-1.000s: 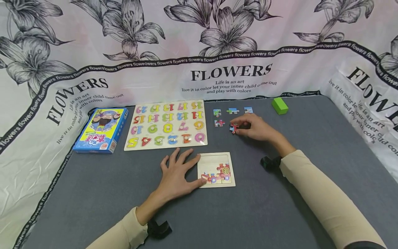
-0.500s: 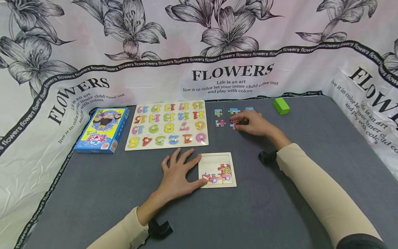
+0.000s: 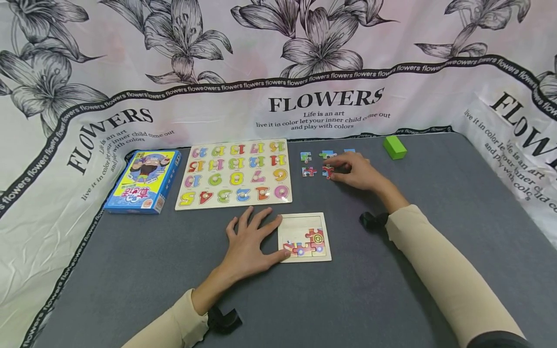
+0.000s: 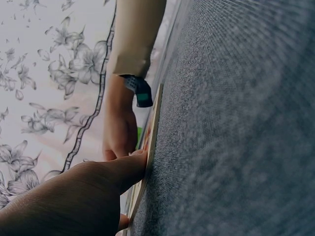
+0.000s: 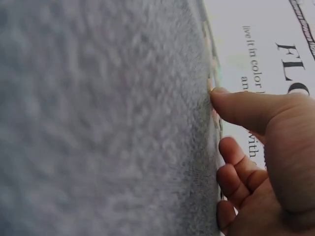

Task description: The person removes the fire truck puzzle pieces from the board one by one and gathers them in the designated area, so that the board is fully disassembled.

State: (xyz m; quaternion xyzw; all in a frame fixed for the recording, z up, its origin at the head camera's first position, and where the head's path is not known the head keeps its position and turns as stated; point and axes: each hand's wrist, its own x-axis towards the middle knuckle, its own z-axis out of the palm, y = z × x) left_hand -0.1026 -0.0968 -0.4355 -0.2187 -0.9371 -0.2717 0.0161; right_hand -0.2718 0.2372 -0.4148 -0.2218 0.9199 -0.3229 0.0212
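My left hand [image 3: 245, 249] lies spread on the cloth, its thumb resting on the lower left corner of a square wooden puzzle tray [image 3: 300, 221]. Joined pieces of a red vehicle picture [image 3: 310, 246] fill the tray's lower and right part. Farther back, my right hand [image 3: 359, 173] pinches a red jigsaw piece [image 3: 327, 172] between thumb and forefinger, low at the tabletop. Just left of it lies another red jigsaw piece [image 3: 309, 171]. Behind them are a green-and-blue piece [image 3: 306, 156], a second such piece [image 3: 327, 154] and a blue one [image 3: 349, 150] partly covered by my hand.
A number puzzle board [image 3: 232, 175] lies at the back, beside a blue and yellow box [image 3: 141, 181] on the left. At the back right stands a green block [image 3: 394, 147]. A flower-print cloth [image 3: 322, 111] rises behind the grey tabletop [image 3: 330, 304].
My right hand has shifted the red jigsaw piece slightly back, in line with the neighbouring red piece, and now covers more of the blue piece. My left hand stays in place on the tray.
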